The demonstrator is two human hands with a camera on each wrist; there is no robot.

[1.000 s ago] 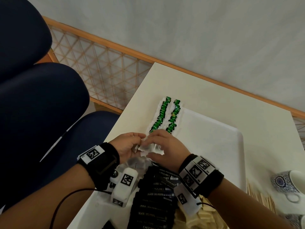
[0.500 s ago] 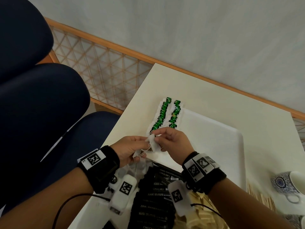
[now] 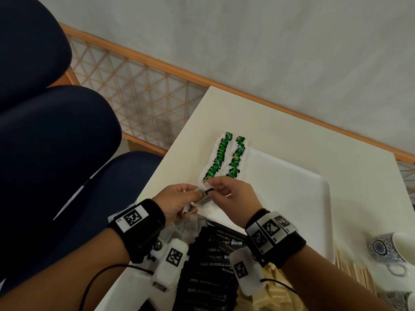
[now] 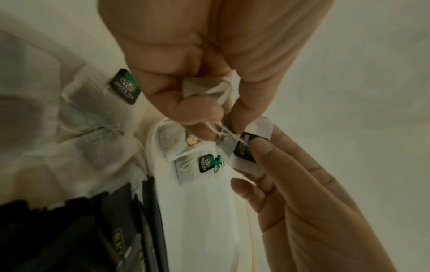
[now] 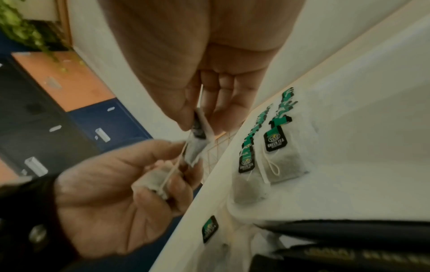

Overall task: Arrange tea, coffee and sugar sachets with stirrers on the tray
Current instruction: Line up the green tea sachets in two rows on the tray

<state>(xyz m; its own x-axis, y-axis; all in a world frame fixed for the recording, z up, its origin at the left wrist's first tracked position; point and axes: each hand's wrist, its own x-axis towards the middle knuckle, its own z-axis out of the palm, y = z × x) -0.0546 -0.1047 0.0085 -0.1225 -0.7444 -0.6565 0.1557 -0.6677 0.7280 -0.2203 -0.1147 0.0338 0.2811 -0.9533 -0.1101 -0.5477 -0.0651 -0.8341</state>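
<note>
A white tray [image 3: 292, 187] lies on the cream table, with two rows of green-tagged tea bags [image 3: 226, 158] along its left edge. Just in front of those rows my left hand [image 3: 196, 196] pinches a small bunch of tea bags [image 4: 204, 90] between thumb and fingers. My right hand [image 3: 210, 188] pinches one tea bag by its black tag [image 4: 243, 147], and a string runs from it to the bunch. In the right wrist view the pinched tea bag [image 5: 197, 139] hangs above the left hand [image 5: 163, 176]. The rows of tea bags [image 5: 277, 147] lie to the right of it.
A box of black sachets [image 3: 213, 265] and pale sachets [image 3: 276, 295] sits under my wrists. Wooden stirrers [image 3: 354, 272] and patterned cups [image 3: 390, 250] are at the right. A dark blue chair [image 3: 56, 142] stands left of the table edge.
Both hands have risen from the box toward the near end of the tea bag rows. The right hand now draws one tea bag away from the bunch in the left hand.
</note>
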